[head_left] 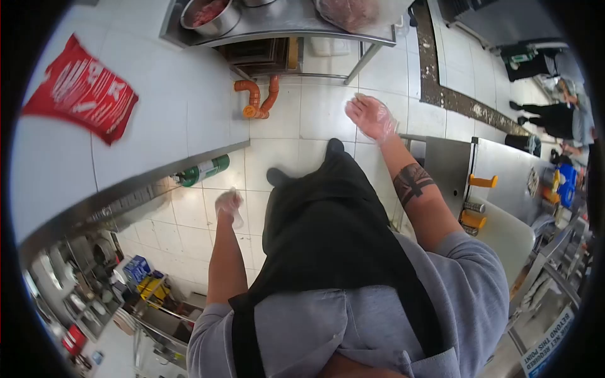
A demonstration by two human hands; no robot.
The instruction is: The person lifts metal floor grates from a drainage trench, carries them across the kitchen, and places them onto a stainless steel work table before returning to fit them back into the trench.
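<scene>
My left hand (229, 205), in a clear plastic glove, hangs over the tiled floor near the edge of the white counter (157, 82). Its fingers look curled, but what they hold, if anything, is too small to tell. My right hand (372, 118), also in a clear glove, is raised in front of the steel table (302, 26), with its fingers partly bent and nothing visible in it. A red printed bag (85, 91) lies on the white counter. On the steel table are a metal bowl of raw meat (209, 12) and a large plastic-wrapped bundle (353, 12).
Orange pipes (255, 104) rise from the floor under the table. A green cylinder (201, 171) lies beneath the counter edge. Other people (558, 120) stand at the far right. A steel unit with yellow brackets (504, 167) is at my right, shelves of kitchenware (82, 296) at lower left.
</scene>
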